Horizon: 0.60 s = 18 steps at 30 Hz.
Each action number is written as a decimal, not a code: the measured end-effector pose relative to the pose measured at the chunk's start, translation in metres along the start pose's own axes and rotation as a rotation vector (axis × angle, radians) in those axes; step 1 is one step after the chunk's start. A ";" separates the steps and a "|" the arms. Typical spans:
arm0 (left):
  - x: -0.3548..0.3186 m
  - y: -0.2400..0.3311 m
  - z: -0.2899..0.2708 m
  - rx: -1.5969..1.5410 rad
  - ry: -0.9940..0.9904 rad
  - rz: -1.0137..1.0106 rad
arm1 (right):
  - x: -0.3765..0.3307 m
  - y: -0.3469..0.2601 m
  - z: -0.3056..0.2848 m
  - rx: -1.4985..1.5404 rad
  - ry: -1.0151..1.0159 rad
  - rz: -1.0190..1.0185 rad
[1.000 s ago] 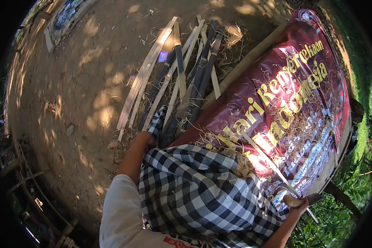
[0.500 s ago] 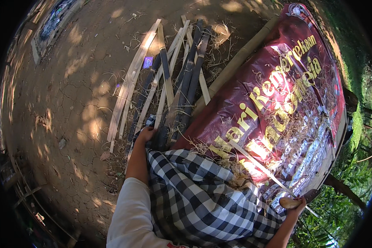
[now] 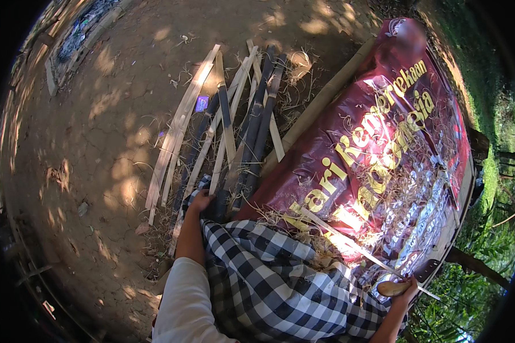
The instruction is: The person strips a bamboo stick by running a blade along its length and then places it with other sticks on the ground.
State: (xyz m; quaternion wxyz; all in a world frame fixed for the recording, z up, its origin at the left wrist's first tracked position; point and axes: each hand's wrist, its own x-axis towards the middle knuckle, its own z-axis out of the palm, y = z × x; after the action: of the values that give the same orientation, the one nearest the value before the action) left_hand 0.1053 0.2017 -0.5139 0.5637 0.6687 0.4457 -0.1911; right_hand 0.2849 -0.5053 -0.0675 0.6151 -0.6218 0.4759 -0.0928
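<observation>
At the lower right, my right hand [image 3: 407, 290] is closed on a knife with a rounded wooden handle [image 3: 390, 288] and a dark blade [image 3: 426, 268]. A thin, pale bamboo strip [image 3: 355, 247] passes by the same hand and runs up to the left over the red banner. My left hand [image 3: 201, 201] is closed on an edge of the black-and-white checkered cloth [image 3: 269, 280], beside the lower ends of the split bamboo pieces [image 3: 226, 131]. The cloth is spread over my lap. The left fingertips are partly hidden.
A dark red banner [image 3: 303, 177] with yellow lettering lies on the right, littered with curly bamboo shavings [image 3: 377, 211]. Along its far edge runs a bamboo pole [image 3: 320, 100]. Cracked bare soil [image 3: 97, 160] extends on the left, and green plants [image 3: 452, 308] stand at the right.
The view has shifted slightly, so the bamboo and banner sit a little lower. My right hand still holds the knife beside the strip; my left hand stays at the cloth.
</observation>
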 end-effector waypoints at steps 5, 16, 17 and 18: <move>-0.020 0.034 -0.015 -0.107 0.047 -0.055 | -0.009 0.006 -0.008 -0.005 0.005 -0.022; -0.037 0.056 -0.045 0.319 0.420 -0.016 | -0.019 0.005 0.003 -0.038 -0.030 0.010; -0.033 0.054 -0.046 0.389 0.360 -0.050 | -0.021 0.005 0.005 -0.047 -0.030 -0.001; -0.030 0.058 -0.044 0.454 0.300 -0.085 | -0.023 0.003 0.010 -0.056 -0.032 -0.015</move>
State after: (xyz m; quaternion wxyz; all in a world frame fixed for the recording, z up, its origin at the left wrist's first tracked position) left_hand 0.1253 0.2326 -0.4445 0.3184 0.7793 0.4979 -0.2084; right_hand 0.2781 -0.4822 -0.0613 0.6042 -0.6439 0.4635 -0.0739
